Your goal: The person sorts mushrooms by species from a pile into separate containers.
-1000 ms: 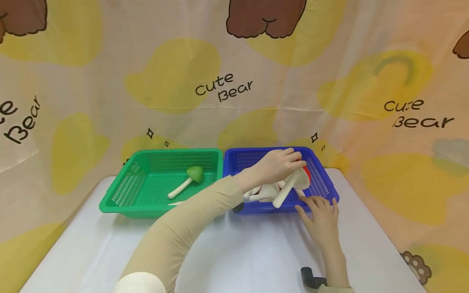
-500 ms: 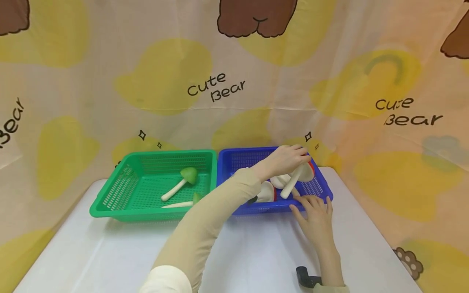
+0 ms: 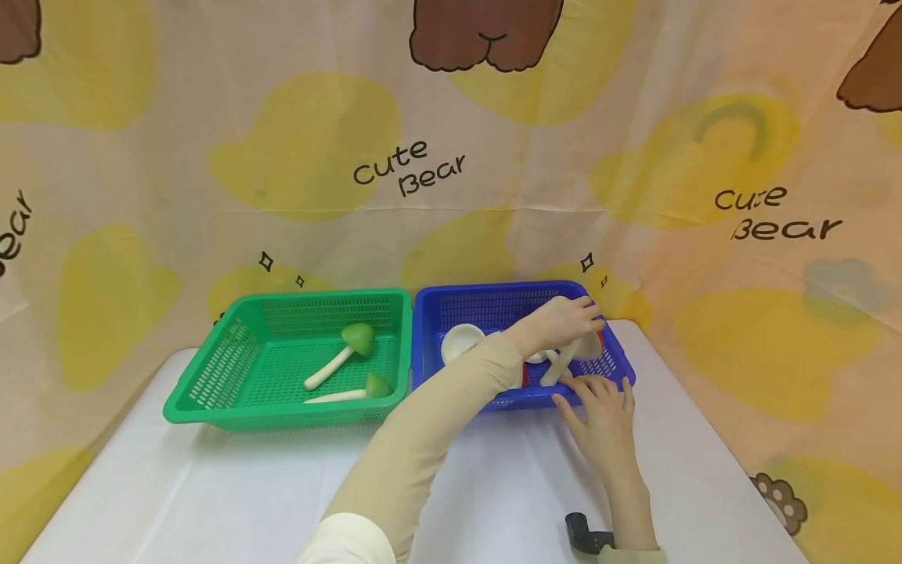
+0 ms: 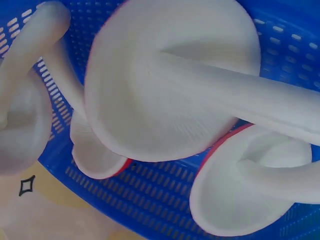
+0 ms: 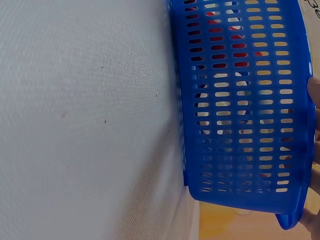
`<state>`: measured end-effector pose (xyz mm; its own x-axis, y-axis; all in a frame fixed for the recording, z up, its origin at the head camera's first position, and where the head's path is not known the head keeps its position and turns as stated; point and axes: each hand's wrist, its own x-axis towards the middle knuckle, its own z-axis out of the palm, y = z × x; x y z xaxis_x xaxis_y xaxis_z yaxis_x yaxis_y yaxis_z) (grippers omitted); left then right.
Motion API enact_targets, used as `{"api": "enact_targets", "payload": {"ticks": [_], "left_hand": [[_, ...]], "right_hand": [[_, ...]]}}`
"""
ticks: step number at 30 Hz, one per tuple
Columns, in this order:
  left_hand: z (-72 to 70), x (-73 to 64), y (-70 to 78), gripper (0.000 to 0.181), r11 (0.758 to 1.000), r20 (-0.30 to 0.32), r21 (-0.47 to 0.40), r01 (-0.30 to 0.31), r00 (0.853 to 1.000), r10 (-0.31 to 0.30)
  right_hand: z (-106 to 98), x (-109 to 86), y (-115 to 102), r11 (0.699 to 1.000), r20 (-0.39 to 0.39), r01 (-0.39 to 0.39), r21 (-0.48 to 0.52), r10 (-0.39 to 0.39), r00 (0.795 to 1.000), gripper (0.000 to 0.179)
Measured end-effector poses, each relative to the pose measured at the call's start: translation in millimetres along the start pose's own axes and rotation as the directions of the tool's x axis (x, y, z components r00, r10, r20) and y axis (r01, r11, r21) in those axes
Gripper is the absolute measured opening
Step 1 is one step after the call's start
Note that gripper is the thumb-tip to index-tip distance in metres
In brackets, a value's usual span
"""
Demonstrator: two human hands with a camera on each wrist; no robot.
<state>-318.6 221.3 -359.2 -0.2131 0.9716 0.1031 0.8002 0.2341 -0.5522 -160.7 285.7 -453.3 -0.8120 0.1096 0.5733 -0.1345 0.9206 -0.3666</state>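
Observation:
My left hand [image 3: 560,323] reaches into the blue basket [image 3: 451,291] and grips a red-capped toy mushroom by its cap, with the pale stem [image 3: 560,364] pointing toward me. In the left wrist view that mushroom [image 4: 135,90] fills the middle, its white underside facing the camera; my fingers are hidden there. Other red-capped mushrooms [image 4: 225,200] lie around it in the basket. My right hand [image 3: 599,419] holds the basket's front rim near the right corner, its spread fingers bent over the edge. In the right wrist view, fingertips [image 5: 314,92] touch the rim.
A green basket [image 3: 218,415] stands beside the blue one on the left, with two green-capped mushrooms [image 3: 358,339] inside. Both baskets rest on a white-covered table [image 3: 261,486]. A patterned cloth [image 3: 317,157] hangs behind them. A black curved object [image 3: 585,534] is beside my right wrist.
My left hand has lowered the red-capped mushroom toward the right end of the blue basket. My right hand stays at the rim. The whole view has shifted slightly.

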Motion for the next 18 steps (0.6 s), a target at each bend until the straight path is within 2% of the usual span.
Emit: {"api": "enact_targets", "payload": {"ticks": [6,10,12,15,18], "left_hand": [[0.9,-2.3,8.0,0.039,0.996,0.094,0.037,-0.083,0.992,0.08],[2.6,-8.4,11.0,0.039,0.994,0.169,0.044,-0.103,0.981,0.094],[2.3,-13.1,11.9,0.038,0.996,0.192,0.019,-0.093,0.977,0.087],[0.6,-21.7,11.5,0.035,0.997,0.213,-0.072,-0.039,0.976,0.054],[-2.0,-31.9,10.1,0.034,0.984,0.233,-0.178,0.023,0.972,0.019]], "right_hand": [[2,1.8,-4,1.0,0.007,-0.004,-0.004,0.004,1.0,0.032],[4,2.4,-5,1.0,0.006,0.003,-0.008,-0.003,1.0,0.032],[4,1.8,-5,1.0,0.001,0.008,-0.011,-0.008,1.0,0.032],[5,0.6,-4,1.0,-0.002,0.008,-0.008,-0.008,1.0,0.03],[5,-0.9,-2,1.0,0.001,0.007,0.0,-0.007,1.0,0.03]]}}
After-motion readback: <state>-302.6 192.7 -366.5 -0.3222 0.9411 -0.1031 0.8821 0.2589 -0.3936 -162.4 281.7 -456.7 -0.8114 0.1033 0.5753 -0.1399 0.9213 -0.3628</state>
